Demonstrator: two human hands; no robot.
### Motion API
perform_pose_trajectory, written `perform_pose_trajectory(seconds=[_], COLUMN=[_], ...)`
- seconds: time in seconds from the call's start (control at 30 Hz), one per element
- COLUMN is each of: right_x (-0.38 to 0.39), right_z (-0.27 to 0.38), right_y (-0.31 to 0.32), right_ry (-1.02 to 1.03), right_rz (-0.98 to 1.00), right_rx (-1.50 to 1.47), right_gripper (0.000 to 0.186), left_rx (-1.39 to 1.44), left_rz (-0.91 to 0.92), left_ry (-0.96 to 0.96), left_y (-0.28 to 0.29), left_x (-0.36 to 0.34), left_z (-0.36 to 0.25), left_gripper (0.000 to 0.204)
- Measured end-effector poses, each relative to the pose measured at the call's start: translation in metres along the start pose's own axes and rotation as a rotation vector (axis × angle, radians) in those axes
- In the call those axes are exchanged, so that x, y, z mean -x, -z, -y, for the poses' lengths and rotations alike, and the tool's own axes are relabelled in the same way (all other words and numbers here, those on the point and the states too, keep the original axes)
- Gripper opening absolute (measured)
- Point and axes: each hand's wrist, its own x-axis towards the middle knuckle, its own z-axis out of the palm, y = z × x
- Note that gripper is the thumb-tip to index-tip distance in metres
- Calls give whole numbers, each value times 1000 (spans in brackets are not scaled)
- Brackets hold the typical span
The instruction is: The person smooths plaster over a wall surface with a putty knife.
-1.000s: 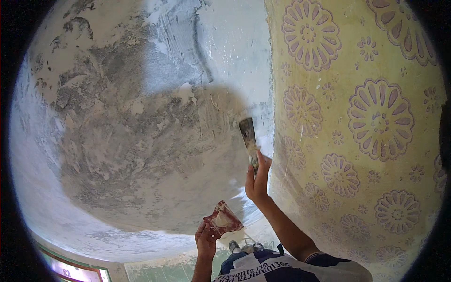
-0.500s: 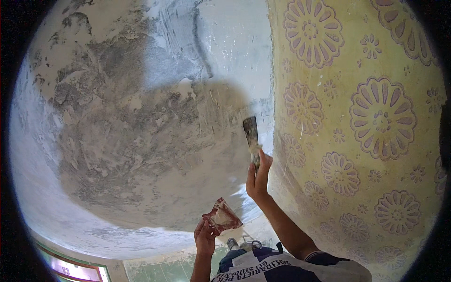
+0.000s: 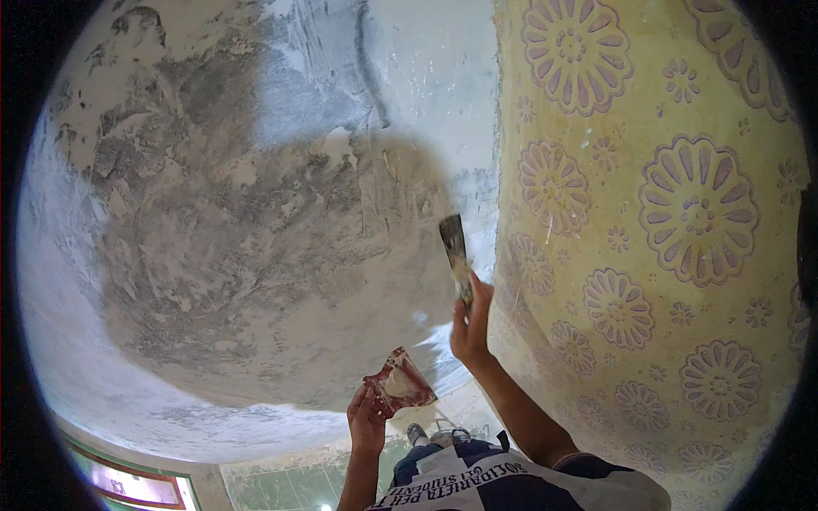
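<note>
My right hand [image 3: 471, 324] grips the pale handle of a putty knife [image 3: 455, 243], whose dark flat blade points up against the patchy grey-and-white wall [image 3: 281, 238]. Some filler is smeared around the base of the blade. Lower and to the left, my left hand [image 3: 367, 417] has its fingers closed on the edge of a dark red plate [image 3: 400, 383] with a notched side. Pale filler coats the middle of that plate. The two tools are apart from each other.
To the right stands a yellow wall [image 3: 630, 332] with purple flower patterns, meeting the plastered one along a vertical corner. At the lower left is a window [image 3: 141, 485], near green tiles [image 3: 290, 490]. A shoe [image 3: 417, 434] shows beyond my shirt.
The red plate and my left hand have risen slightly. My right hand and the putty knife have barely shifted. The view has moved a little, with the flowers slightly higher and farther right.
</note>
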Motion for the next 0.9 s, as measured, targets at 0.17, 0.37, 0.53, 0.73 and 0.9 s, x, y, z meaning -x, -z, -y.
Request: perform_pose_trajectory(seconds=[0.17,0.37,0.53,0.73,0.9], right_x=[53,67,54,54,56], right_z=[12,16,31,29,24], right_y=[44,64,64,65,64], right_ry=[-812,-664,-691,-574,-454], right_rz=[45,435,457,497,565], right_rx=[-884,-780,-601,-537,-422], right_gripper=[49,61,54,55,53], left_rx=[-77,-132,-200,-165,-94], left_rz=[-66,99,158,179,172], left_ry=[42,126,159,154,160], left_y=[-31,-54,-63,-67,-56], left_x=[6,-13,-28,-25,-25], left_z=[-26,-52,-59,-61,-62], left_gripper=[26,29,29,27,28])
